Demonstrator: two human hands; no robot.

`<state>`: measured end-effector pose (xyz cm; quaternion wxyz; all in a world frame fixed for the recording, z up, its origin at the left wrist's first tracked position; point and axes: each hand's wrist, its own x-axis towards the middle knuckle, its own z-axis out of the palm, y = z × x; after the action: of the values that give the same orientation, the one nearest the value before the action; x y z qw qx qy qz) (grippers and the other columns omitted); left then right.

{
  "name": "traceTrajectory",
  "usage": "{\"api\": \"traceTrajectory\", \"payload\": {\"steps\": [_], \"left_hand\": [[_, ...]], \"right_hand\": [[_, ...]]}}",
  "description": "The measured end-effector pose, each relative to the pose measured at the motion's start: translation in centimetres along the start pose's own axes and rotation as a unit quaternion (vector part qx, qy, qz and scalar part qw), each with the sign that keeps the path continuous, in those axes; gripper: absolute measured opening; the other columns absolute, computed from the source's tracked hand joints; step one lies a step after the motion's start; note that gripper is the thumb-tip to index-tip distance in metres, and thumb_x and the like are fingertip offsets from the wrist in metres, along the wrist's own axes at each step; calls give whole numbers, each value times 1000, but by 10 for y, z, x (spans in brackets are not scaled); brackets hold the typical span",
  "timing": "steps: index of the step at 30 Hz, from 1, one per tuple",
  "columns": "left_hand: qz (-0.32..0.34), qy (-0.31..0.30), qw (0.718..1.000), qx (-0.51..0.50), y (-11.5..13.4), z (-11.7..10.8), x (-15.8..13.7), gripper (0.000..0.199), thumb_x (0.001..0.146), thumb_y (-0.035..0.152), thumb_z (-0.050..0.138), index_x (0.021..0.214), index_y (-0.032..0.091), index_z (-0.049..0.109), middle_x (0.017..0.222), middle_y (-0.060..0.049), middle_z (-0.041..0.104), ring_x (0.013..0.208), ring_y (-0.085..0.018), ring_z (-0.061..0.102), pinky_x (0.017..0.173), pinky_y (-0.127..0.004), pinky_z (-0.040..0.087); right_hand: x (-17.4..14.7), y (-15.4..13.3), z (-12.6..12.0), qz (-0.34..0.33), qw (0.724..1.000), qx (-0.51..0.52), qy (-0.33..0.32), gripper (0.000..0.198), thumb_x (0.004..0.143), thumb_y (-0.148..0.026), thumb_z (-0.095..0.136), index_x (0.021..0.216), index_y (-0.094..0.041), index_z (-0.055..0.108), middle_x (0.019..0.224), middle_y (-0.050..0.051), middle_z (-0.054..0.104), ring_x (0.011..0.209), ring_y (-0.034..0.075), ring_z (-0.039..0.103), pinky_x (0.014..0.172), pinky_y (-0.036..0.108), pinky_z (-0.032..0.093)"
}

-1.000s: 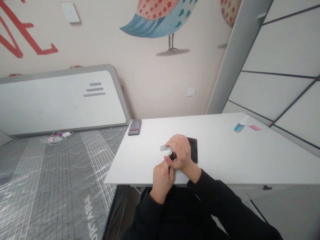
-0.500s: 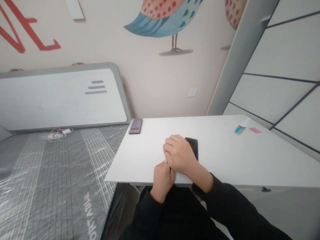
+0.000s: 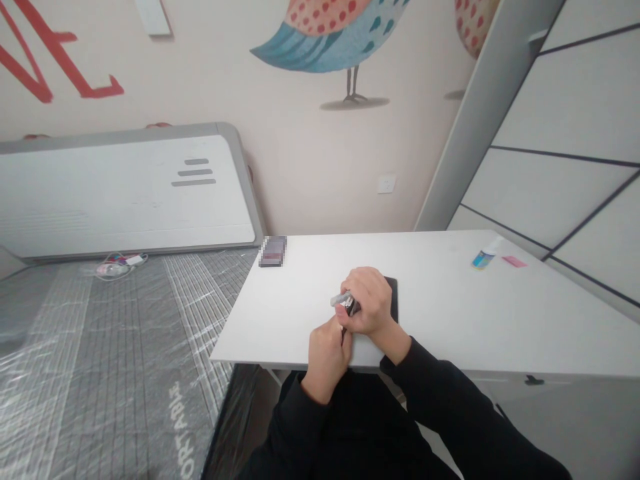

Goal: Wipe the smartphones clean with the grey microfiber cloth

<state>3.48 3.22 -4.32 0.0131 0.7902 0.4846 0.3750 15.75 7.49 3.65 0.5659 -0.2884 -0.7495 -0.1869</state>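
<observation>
My right hand (image 3: 369, 301) is closed around a small light-grey piece (image 3: 341, 299), which sticks out to the left past the fingers. A dark, shiny part (image 3: 351, 307) shows just below it, under the same fingers; I cannot tell what kind of object it is. My left hand (image 3: 329, 350) is closed in a fist just below and to the left, touching or nearly touching the right thumb. A dark sliver shows between its fingers, but most of what it grips is hidden. Partly behind my right hand, a flat black object (image 3: 394, 297) lies on the white table (image 3: 430, 300).
A small blue-and-white bottle (image 3: 483, 259) and a pink slip (image 3: 514, 261) are at the table's far right. A blurred-out dark item (image 3: 273, 251) sits at the far left corner. Left of the table is a plastic-covered mattress (image 3: 125, 360).
My right hand has turned and shifted slightly right, so the light-grey piece and dark shiny part show. My left hand has barely moved.
</observation>
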Motion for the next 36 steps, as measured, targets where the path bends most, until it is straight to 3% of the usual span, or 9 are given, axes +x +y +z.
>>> {"api": "traceTrajectory", "payload": {"steps": [4,8,14,17,20,23,28,36], "left_hand": [[-14,-7,1000,-1,2,-2,3,20,96,15,45,103,18,64,86,-8,78,75,-23,76,63,-27,52],[-17,-10,1000,3,1,-2,1,19,94,14,48,100,17,66,83,-9,77,72,-25,75,61,-29,52],[-19,-17,1000,7,-1,-3,2,21,95,14,49,91,16,69,77,-9,77,68,-24,75,61,-29,55],[-7,-15,1000,-3,-1,-7,4,27,97,13,49,114,19,69,103,-8,80,92,-22,78,77,-28,59],[20,-17,1000,-4,-2,-10,3,41,97,12,51,135,23,59,130,-6,73,114,-20,72,87,-27,60],[29,-4,1000,10,-1,-12,1,46,94,8,53,138,24,57,133,-6,71,116,-19,71,87,-26,60],[-31,8,999,-21,-1,-18,3,32,92,11,60,119,25,69,109,-3,79,96,-18,76,83,-25,59],[-168,-47,973,-150,-10,-34,8,26,92,17,59,113,25,72,104,-1,80,94,-20,76,86,-29,56]], "right_hand": [[17,1,-11,-1,996,-27,-87,21,83,-25,51,63,-25,45,58,-1,46,57,17,39,57,34,31],[26,-4,-10,-40,993,-24,-111,24,82,-15,44,59,-24,46,55,-1,46,55,16,37,57,33,31],[8,-2,-4,-100,994,16,-31,42,101,-20,33,63,-23,50,58,0,53,56,16,44,59,32,35],[-11,3,-7,-123,991,38,31,46,107,-29,30,68,-24,53,62,0,58,59,15,51,61,31,40],[-28,9,-10,-117,990,46,71,40,107,-33,37,71,-24,53,61,-2,57,58,15,51,60,31,41],[-38,15,-8,-64,992,49,93,37,106,-36,39,72,-25,50,61,-2,54,54,15,48,55,30,37],[-38,21,4,114,986,48,115,36,106,-24,27,73,-25,43,61,-2,47,52,16,45,51,30,36],[-29,26,19,243,968,30,46,45,108,-38,26,69,-25,43,58,-2,47,51,15,47,53,28,34]]}}
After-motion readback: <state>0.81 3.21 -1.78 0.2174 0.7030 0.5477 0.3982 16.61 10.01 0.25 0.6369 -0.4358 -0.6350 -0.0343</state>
